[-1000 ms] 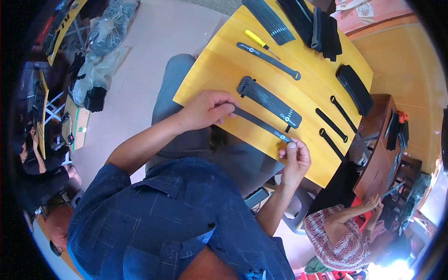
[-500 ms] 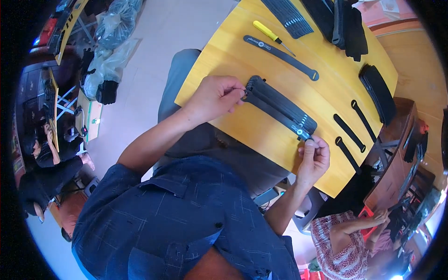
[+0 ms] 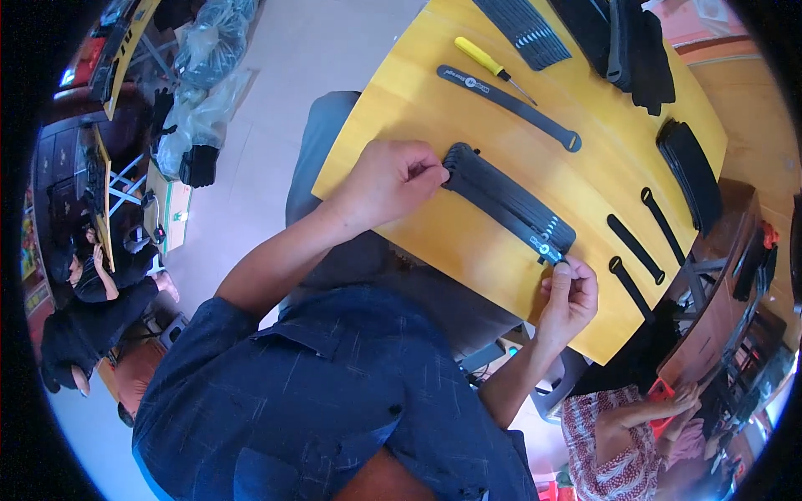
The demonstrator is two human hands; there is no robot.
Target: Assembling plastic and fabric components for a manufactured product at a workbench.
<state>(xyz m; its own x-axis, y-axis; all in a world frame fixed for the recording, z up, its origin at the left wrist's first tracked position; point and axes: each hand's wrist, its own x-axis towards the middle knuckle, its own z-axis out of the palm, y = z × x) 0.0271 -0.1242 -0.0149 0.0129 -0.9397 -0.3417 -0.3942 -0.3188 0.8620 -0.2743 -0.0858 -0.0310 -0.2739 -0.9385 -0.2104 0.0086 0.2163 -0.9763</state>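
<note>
A fanned stack of black cable straps (image 3: 510,188) lies slantwise on the yellow wooden table (image 3: 380,117). Along its near side runs the front strap (image 3: 501,219), with white print at its right end. My right hand (image 3: 572,296) pinches that end between thumb and fingers. At the other end my left hand (image 3: 401,179) is closed in a pinch on the strap's tip, which the fingers mostly cover. Beyond the stack lie a single grey-black strap (image 3: 522,110) with a slotted end and a screwdriver (image 3: 480,57) with a yellow handle.
More strap stacks sit at the far edge (image 3: 525,33) and the right edge (image 3: 690,175). Several loose short straps (image 3: 635,248) lie near the right corner. A co-worker in a patterned top (image 3: 614,442) sits at lower right. Plastic bags (image 3: 205,100) rest on the floor at left.
The table has shifted slightly right and down in the picture. Both hands keep their pinch at the strap's two ends, and the left fingertips have come a little closer to the stack.
</note>
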